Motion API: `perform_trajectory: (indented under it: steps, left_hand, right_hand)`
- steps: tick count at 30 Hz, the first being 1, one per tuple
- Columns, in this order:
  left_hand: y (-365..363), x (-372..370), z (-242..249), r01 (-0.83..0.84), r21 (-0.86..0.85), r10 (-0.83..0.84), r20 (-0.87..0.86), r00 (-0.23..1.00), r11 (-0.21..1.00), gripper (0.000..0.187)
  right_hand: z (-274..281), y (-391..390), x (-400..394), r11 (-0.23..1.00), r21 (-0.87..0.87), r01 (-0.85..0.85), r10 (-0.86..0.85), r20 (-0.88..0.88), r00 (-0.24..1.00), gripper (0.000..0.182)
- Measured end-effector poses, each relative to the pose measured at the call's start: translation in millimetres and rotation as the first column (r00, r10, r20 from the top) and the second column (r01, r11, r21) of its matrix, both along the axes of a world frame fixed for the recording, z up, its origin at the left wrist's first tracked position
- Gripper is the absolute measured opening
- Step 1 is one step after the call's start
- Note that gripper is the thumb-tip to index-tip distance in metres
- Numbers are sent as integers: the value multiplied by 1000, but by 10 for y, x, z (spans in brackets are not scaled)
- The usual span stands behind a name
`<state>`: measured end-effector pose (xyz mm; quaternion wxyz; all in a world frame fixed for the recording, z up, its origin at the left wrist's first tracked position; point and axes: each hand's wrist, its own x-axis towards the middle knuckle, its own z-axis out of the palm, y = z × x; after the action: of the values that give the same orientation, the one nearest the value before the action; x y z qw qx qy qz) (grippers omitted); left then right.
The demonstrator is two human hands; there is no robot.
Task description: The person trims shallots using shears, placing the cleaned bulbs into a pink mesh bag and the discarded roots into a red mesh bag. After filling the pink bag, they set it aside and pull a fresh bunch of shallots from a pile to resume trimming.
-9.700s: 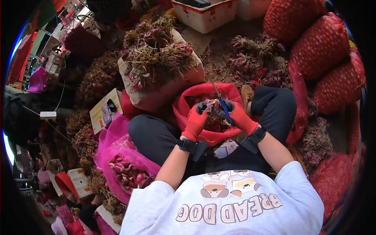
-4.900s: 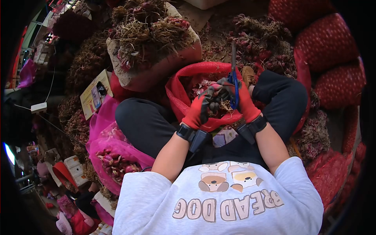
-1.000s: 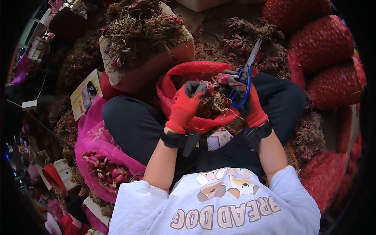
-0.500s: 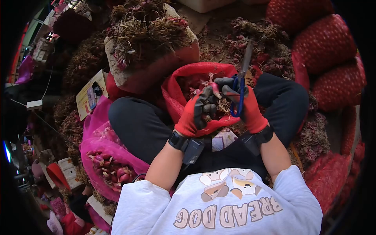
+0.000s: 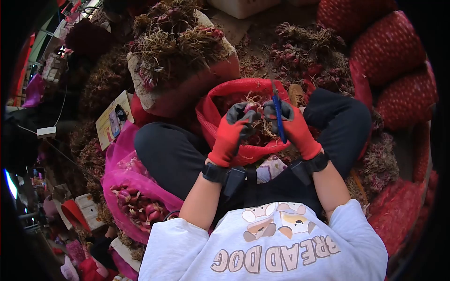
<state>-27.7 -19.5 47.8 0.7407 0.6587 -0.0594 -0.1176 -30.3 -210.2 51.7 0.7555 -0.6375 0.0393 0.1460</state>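
Note:
My left hand (image 5: 233, 132), in a red glove with dark grey fingers, is closed on a shallot (image 5: 251, 107) with dry roots and stalks. My right hand (image 5: 295, 126), gloved the same way, grips a pair of scissors (image 5: 279, 116) by its blue handles. The scissors are seen nearly edge-on, blades pointing away from me. Both hands are close together over an open red mesh sack (image 5: 211, 105) between my crossed legs. Inside the sack, shallots and stringy trimmings show partly behind my hands.
Bunches of dried shallots (image 5: 176, 42) lie on a pale block (image 5: 157, 96) ahead to the left. A pink mesh bag (image 5: 115, 175) with shallots is by my left leg. Full red sacks (image 5: 389, 44) are stacked at the right, and more bunches (image 5: 309, 56) lie ahead.
The scissors have turned from broadside to nearly edge-on. My left hand has shifted slightly, and the shallot sits lower and more covered by the fingers. The view has shifted a little.

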Motion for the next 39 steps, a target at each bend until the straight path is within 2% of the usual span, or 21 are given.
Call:
perform_trajectory:
  steps: [1, 3, 6, 8, 10, 11, 12, 13, 16, 19, 22, 23, 26, 29, 32, 35, 39]
  left_hand:
    - [-64, -15, 7, -108, -110, 82, -216, 973, 988, 21]
    - [-49, -37, -66, 24, -48, -28, -76, 997, 999, 22]
    - [-8, -57, -110, 132, 82, -112, -216, 970, 988, 21]
    - [34, -33, 37, 173, -109, -203, -424, 883, 979, 23]
    - [80, -52, -63, 86, -487, -259, -300, 918, 869, 31]
    - [150, -10, -79, 25, -488, -228, -361, 904, 872, 33]
    - [204, 23, -65, -37, -485, -197, -422, 885, 874, 35]
    - [214, 28, -48, -215, -557, -137, -522, 842, 802, 36]
    - [364, 82, -81, -144, -601, -173, -437, 883, 786, 29]
    - [355, 99, -132, -100, -563, -171, -408, 897, 820, 30]
    - [263, 43, -32, 124, -279, -148, -66, 987, 952, 30]
    - [186, 13, 41, -46, -255, -30, -286, 958, 966, 28]
    - [136, 52, 42, -14, -79, -13, -329, 944, 997, 30]
    - [87, 44, 194, -20, 49, 36, -348, 937, 999, 29]
    - [118, 36, 117, 2, 121, 26, -230, 973, 993, 27]
    - [93, 36, 181, -25, 105, 51, -250, 967, 994, 26]
    - [98, 47, 157, -60, 24, 65, -355, 933, 998, 29]
  right_hand:
    - [22, 16, 4, 1000, -17, 0, 1, 38, 999, 31]
    - [110, 33, -2, 987, -162, -21, 42, 128, 991, 31]
    - [-112, 6, -6, 998, -64, 18, -9, 139, 990, 32]
    - [-110, -70, 9, 998, 61, 18, -13, -96, 995, 34]
    - [-60, -100, 3, 991, -132, 16, -18, -17, 1000, 35]
    - [-16, -98, -13, 926, -374, 57, 13, 181, 983, 35]
    - [3, -98, -37, 804, -577, 145, 89, 358, 930, 35]
    - [-10, -125, -72, 728, -673, 131, 127, 319, 939, 39]
    - [61, -93, -173, 646, -763, 12, 272, 245, 931, 42]
    - [1, -76, -214, 600, -798, 53, 306, 290, 907, 46]
    - [-3, -63, -227, 599, -800, 34, 295, 260, 919, 47]
    - [5, -59, -228, 604, -797, 21, 287, 241, 927, 47]
    - [16, -67, -226, 596, -801, 56, 298, 285, 911, 45]
    - [11, -51, -232, 564, -824, 45, 282, 244, 928, 30]
    - [-145, -43, -265, 570, -820, 45, 259, 232, 938, 29]
    - [-164, -47, -271, 513, -856, 62, 269, 229, 935, 27]
    - [-181, -104, -238, 559, -829, -6, 267, 173, 948, 29]
